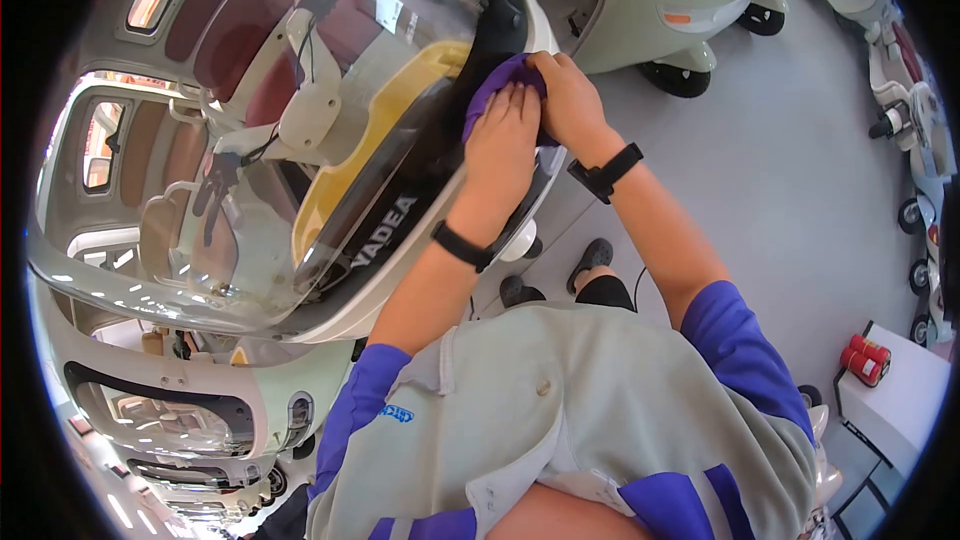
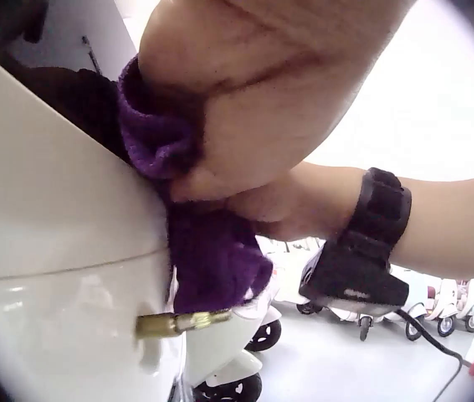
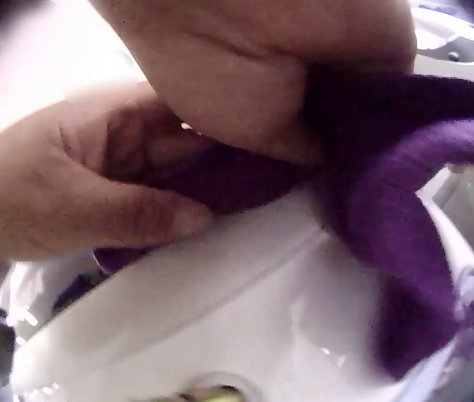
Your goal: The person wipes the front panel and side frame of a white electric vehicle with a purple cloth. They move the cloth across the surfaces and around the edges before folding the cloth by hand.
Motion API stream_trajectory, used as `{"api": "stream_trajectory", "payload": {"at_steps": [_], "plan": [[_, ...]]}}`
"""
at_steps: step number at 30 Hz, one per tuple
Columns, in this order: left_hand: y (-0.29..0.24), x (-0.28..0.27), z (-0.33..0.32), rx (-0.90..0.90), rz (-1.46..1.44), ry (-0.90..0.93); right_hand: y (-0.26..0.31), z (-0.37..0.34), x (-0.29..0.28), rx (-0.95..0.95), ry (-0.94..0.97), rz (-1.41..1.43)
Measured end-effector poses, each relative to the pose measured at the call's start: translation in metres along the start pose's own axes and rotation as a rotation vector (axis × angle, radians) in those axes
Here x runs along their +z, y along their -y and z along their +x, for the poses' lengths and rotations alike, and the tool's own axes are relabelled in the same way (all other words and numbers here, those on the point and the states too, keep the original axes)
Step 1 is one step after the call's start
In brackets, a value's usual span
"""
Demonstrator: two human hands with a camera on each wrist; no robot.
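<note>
A purple cloth (image 1: 489, 98) lies against the front edge of a white-and-black vehicle body (image 1: 385, 230) lettered YADEA. My left hand (image 1: 503, 140) presses on the cloth, its fingers straight and side by side. Beside it, my right hand (image 1: 572, 105) grips the cloth with bent fingers. In the left wrist view, a fold of cloth (image 2: 212, 260) hangs below the hands, over the white panel (image 2: 69, 209). From the right wrist, a loose loop of cloth (image 3: 404, 193) shows beside the right hand (image 3: 262, 67), while the left thumb (image 3: 170, 218) lies along the panel edge.
A brass-coloured threaded stud (image 2: 178, 324) sticks out of the panel just under the cloth. The clear windshield (image 1: 230, 250) curves at the left. Pale green vehicles (image 1: 660, 0) stand ahead on the grey floor (image 1: 740, 160). Red fire extinguishers (image 1: 865, 360) sit at the right.
</note>
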State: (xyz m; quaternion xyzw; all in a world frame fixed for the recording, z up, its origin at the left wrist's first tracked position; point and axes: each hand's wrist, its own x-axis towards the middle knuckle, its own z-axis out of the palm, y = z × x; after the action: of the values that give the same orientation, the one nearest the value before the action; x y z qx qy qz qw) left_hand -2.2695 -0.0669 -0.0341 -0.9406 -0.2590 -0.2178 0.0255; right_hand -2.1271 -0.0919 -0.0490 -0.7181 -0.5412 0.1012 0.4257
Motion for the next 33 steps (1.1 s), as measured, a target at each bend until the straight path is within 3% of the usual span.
{"api": "stream_trajectory", "payload": {"at_steps": [3, 7, 11, 13, 16, 17, 20, 21, 25, 27, 29, 33], "plan": [[-0.016, 0.026, 0.038, 0.000, 0.028, 0.071, -0.070, 0.008, 0.022, -0.094, -0.110, 0.016], [-0.039, 0.028, 0.043, -0.154, -0.077, 0.347, -0.090, -0.040, 0.044, 0.008, 0.018, 0.163], [-0.052, 0.034, 0.023, -0.177, -0.107, 0.169, -0.098, -0.051, 0.045, 0.052, 0.260, 0.239], [-0.055, 0.048, 0.022, -0.154, -0.051, 0.027, -0.107, -0.027, 0.036, -0.007, 0.276, 0.218], [-0.060, 0.073, 0.060, -0.278, -0.083, 0.075, -0.124, 0.011, 0.016, -0.033, 0.193, 0.254], [-0.058, 0.084, 0.070, -0.251, -0.058, 0.085, -0.126, 0.014, 0.006, 0.033, 0.199, 0.271], [-0.070, 0.084, 0.103, -0.372, -0.350, 0.145, -0.144, 0.016, -0.034, 0.232, 0.161, 0.297], [-0.077, 0.081, 0.112, -0.339, -0.415, 0.123, -0.144, 0.012, -0.051, 0.222, 0.119, 0.285], [-0.121, 0.104, 0.138, -0.099, -0.460, -0.245, -0.145, 0.022, -0.115, 0.351, -0.041, 0.341], [-0.136, 0.109, 0.155, -0.089, -0.502, -0.293, -0.140, 0.036, -0.144, 0.325, -0.118, 0.378], [-0.150, 0.112, 0.186, -0.081, -0.558, -0.385, -0.145, 0.055, -0.173, 0.288, -0.155, 0.372], [-0.132, 0.083, 0.256, -0.051, -0.551, -0.622, -0.125, 0.089, -0.223, 0.035, -0.338, 0.239]]}}
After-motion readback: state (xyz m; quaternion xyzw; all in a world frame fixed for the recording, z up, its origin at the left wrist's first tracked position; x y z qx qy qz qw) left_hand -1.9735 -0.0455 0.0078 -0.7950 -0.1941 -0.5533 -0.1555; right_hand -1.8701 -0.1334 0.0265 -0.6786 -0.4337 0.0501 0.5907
